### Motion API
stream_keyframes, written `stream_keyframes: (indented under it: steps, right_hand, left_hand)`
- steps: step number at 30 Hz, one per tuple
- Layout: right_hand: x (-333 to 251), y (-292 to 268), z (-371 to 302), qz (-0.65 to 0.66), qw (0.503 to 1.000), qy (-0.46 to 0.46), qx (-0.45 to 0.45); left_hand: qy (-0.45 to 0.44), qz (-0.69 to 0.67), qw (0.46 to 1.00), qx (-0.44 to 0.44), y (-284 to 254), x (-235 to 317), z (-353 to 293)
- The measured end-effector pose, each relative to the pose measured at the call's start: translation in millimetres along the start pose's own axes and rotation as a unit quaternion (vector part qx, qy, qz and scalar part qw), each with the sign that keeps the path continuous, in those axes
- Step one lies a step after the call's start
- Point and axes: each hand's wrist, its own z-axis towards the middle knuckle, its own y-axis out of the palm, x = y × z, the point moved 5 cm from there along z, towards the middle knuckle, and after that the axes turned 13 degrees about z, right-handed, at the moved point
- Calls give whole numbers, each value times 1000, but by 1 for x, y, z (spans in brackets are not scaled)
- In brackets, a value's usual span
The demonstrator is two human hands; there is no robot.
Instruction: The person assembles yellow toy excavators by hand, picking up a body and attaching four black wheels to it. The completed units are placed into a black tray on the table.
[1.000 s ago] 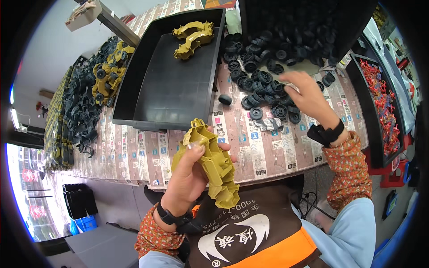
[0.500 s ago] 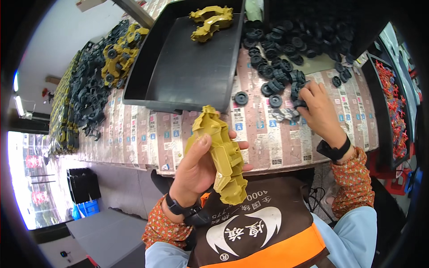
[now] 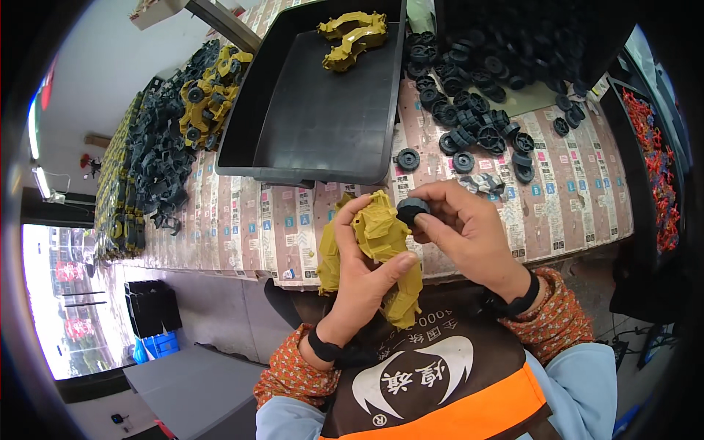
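My left hand [image 3: 359,293] is closed around a yellow plastic toy vehicle body [image 3: 380,229], held up over the table's near edge. A second yellow part [image 3: 330,257] shows behind the fingers on its left; whether it is joined to the first I cannot tell. Between thumb and fingers my right hand [image 3: 462,227] pinches a dark toy wheel [image 3: 412,211]. The wheel is right beside the upper right side of the yellow body; whether they touch is hard to see.
A black tray [image 3: 301,174] with yellow vehicle bodies [image 3: 356,40] stands ahead. Loose dark wheels [image 3: 477,121] lie heaped to its right. Dark parts [image 3: 158,147] and yellow bodies with wheels [image 3: 213,95] are piled left. A bin of red and blue pieces [image 3: 656,176] is at far right.
My right hand has come from the wheel heap over to the yellow body, carrying a wheel. The left hand has turned the body and shifted its grip.
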Motion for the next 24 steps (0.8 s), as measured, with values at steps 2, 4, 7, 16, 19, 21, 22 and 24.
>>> stream_keyframes:
  steps: [2,4,7,16,19,21,22,24]
  right_hand:
    - [3,5,-5,15,1000,2,9]
    - [9,7,-9,30,999,9,24]
    - [15,5,-12,27,999,13,32]
    - [19,2,-19,-17,999,8,37]
    - [18,6,-23,-55,998,-1,39]
    - [16,7,-26,-109,993,-42,28]
    - [16,7,-27,-135,989,-62,23]
    - [19,13,-32,-156,984,-89,13]
  left_hand:
    - [49,68,996,35,-1,5,0]
    - [75,115,990,44,0,5,0]
    - [74,121,989,33,0,2,-2]
    - [28,98,995,-16,0,-1,-5]
    - [84,179,980,5,-1,0,-5]
    - [108,220,969,25,1,5,-6]
    - [121,232,965,29,2,5,-6]
    - [147,256,955,38,1,1,-5]
